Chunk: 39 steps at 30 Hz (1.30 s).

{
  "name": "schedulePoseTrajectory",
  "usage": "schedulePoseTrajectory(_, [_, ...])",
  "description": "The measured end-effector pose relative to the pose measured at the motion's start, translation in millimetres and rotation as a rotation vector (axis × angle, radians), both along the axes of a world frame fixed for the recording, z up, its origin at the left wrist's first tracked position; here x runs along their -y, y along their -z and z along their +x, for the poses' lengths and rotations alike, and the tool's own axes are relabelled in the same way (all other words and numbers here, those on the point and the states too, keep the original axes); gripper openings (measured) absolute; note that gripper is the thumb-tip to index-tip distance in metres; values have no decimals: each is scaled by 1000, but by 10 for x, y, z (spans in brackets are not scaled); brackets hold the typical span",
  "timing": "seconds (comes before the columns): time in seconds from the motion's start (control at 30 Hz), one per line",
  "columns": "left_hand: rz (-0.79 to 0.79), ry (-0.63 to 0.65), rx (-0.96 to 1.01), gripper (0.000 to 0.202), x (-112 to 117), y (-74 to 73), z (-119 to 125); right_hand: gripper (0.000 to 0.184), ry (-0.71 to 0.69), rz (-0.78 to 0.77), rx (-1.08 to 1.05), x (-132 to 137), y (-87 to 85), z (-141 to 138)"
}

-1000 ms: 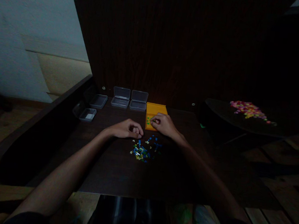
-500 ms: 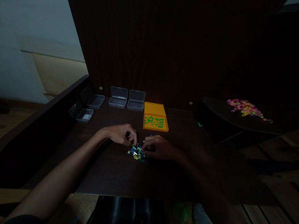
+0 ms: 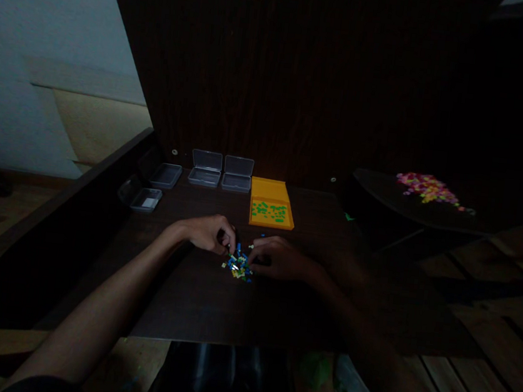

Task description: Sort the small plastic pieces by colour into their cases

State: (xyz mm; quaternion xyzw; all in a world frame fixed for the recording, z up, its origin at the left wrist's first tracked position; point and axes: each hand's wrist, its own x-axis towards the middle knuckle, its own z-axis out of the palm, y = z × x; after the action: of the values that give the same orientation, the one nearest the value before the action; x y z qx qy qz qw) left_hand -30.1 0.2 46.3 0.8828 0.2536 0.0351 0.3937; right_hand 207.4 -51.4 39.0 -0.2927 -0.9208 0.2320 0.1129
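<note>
A small heap of tiny blue, yellow, green and white plastic pieces (image 3: 238, 267) lies on the dark tabletop between my hands. At its left edge my left hand (image 3: 212, 233) is curled, thumb and forefinger closed down toward the pieces; whatever they pinch is too small to make out. From the right, my right hand (image 3: 280, 258) reaches in with bent fingers closed at the heap's edge, and their tips are too dark to show what they hold. Beyond the hands stands an open yellow box (image 3: 271, 222) with several green pieces in its near half.
Two clear plastic boxes (image 3: 204, 178) (image 3: 236, 183) with raised lids stand at the back. Two more clear boxes (image 3: 167, 176) (image 3: 146, 200) sit at the left by the side panel (image 3: 50, 222). On a dark shelf (image 3: 384, 194) at right lies a pink and yellow pile (image 3: 430, 189).
My left fingers have drawn back slightly left, showing more blue pieces at the top of the heap. My right hand has hardly moved. The whole view has shifted slightly.
</note>
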Motion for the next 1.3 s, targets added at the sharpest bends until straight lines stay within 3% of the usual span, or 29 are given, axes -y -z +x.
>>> schedulePoseTrajectory(0.87, [-23,-21,-23,21,18,-20,31,10,85,-12,59,42,3,-65])
schedulePoseTrajectory(1.3, [-15,-49,-62,20,26,-24,30,3,37,-36,-66,31,38,-82])
